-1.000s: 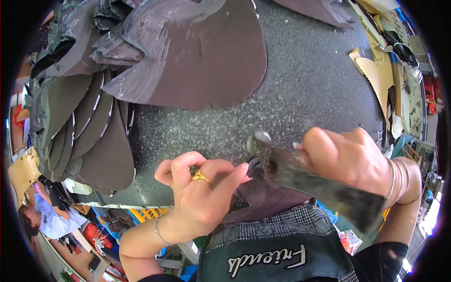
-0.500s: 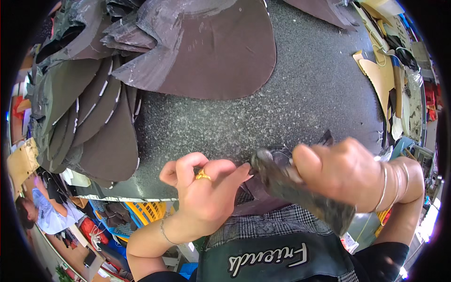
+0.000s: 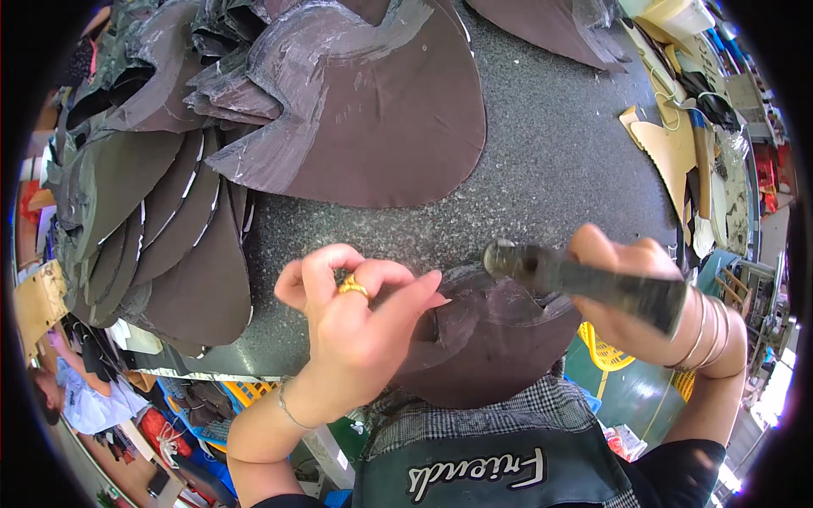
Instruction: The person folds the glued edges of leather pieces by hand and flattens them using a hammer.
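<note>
In my right hand (image 3: 627, 275) is a dark metal hammer (image 3: 584, 284), its rounded end raised over the near edge of the work surface. Below it lies a dark brown leather piece (image 3: 500, 339), its upper edge greyish and its rounded lower part hanging toward my apron. My left hand (image 3: 356, 322), with a gold ring, has thumb and forefinger pinched together at that piece's left corner; the other fingers curl above. A larger brown leather piece (image 3: 398, 127) with a grey, glue-smeared edge lies farther off.
Overlapping brown pieces (image 3: 195, 279) with white edge marks are piled at the left. Another leather piece (image 3: 559, 30) lies at the far side. At the right are tan card patterns (image 3: 665, 157) and a wooden-handled tool (image 3: 703, 165). A yellow basket (image 3: 605, 351) stands below; a person (image 3: 89, 394) sits at far left.
The hammer has swung from pointing down steeply to lying nearly level, uncovering more of the leather piece. My left hand has shifted slightly up and left, still pinched.
</note>
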A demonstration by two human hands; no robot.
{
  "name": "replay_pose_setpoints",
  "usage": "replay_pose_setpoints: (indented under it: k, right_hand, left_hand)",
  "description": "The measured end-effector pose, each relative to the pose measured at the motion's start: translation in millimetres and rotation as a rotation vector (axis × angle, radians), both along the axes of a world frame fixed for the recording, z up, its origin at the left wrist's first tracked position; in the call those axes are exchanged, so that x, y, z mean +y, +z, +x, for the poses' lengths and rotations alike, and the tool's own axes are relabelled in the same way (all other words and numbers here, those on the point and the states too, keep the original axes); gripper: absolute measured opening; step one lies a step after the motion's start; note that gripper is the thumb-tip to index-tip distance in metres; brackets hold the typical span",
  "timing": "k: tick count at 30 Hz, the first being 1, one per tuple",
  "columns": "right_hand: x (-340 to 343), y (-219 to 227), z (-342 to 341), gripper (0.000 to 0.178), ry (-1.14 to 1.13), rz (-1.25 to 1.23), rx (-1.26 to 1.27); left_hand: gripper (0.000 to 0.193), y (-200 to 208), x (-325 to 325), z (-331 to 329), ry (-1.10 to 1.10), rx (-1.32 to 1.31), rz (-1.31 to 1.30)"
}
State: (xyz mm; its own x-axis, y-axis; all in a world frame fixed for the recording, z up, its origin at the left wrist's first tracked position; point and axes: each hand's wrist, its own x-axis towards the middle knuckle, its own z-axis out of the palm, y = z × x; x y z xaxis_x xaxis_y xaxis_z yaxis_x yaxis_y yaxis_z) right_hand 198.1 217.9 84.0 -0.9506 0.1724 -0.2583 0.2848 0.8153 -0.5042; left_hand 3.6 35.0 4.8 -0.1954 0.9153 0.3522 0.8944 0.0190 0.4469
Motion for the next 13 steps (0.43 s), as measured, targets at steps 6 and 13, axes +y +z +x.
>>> replay_pose_setpoints:
  k: [6, 13]
  right_hand:
    - [-17, 8, -22, 0.028, 0.040, 0.031, -0.088]
    - [-8, 1, -17, 0.034, 0.052, -0.070, -0.221]
  left_hand:
    - [0.038, 5, -5, 5, -0.010, 0.121, -0.012]
    - [0.037, 0, -16, 1, 0.094, -0.087, -0.108]
